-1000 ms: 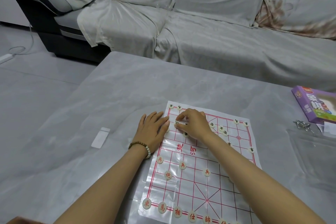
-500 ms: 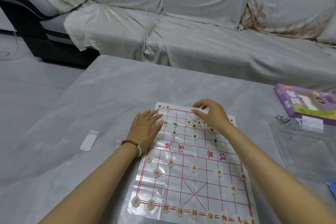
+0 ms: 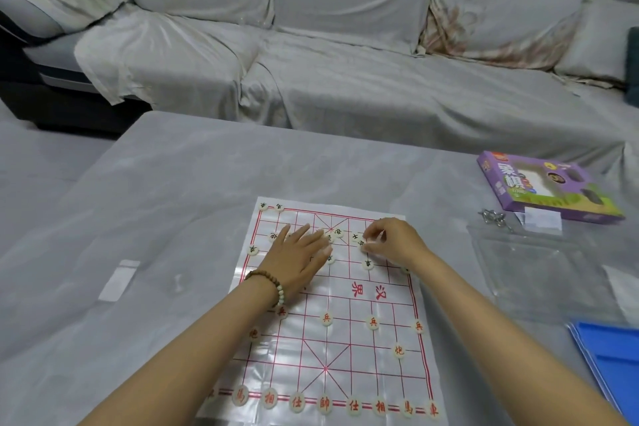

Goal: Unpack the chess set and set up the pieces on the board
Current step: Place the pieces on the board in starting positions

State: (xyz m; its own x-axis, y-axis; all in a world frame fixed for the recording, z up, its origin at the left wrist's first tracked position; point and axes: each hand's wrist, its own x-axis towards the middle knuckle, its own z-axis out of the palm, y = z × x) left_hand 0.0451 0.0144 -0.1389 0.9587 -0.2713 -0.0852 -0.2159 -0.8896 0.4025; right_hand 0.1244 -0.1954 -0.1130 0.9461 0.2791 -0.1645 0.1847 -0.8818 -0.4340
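Board (image 3: 363, 349), a thin glossy sheet w/ red grid, lies flat on the desk (image 3: 173, 201) right in front of the person. Red pieces (image 3: 324, 404) sit in a row along the near edge, w/ a line of soldiers further up and a cannon on each side between the two rows. Black pieces (image 3: 264, 206): two sit at the far-left corner, a few down the left edge, and the rest lie loose around the middle of the far half, not lined up.

Left hand (image 3: 301, 259) lies flat on the far-left part of the board, palm down, fingers straight and together, holding nothing. A bead bracelet (image 3: 273, 287) is on that wrist. Right hand (image 3: 390, 242) is on the far-right part, fingers curled, thumb and fingertips pinching one black piece (image 3: 363, 245) just beside a couple of others.

To the right, off the board: a clear plastic tray (image 3: 539, 273), then small metal bits (image 3: 492, 218) and a purple box (image 3: 549, 190) at the far-right desk edge. A blue tray (image 3: 612, 356) is cut off by the frame, near right. A small clear strip (image 3: 119, 280) lies well left of the board. Behind the desk is a sofa (image 3: 345, 62) under a pale cover.
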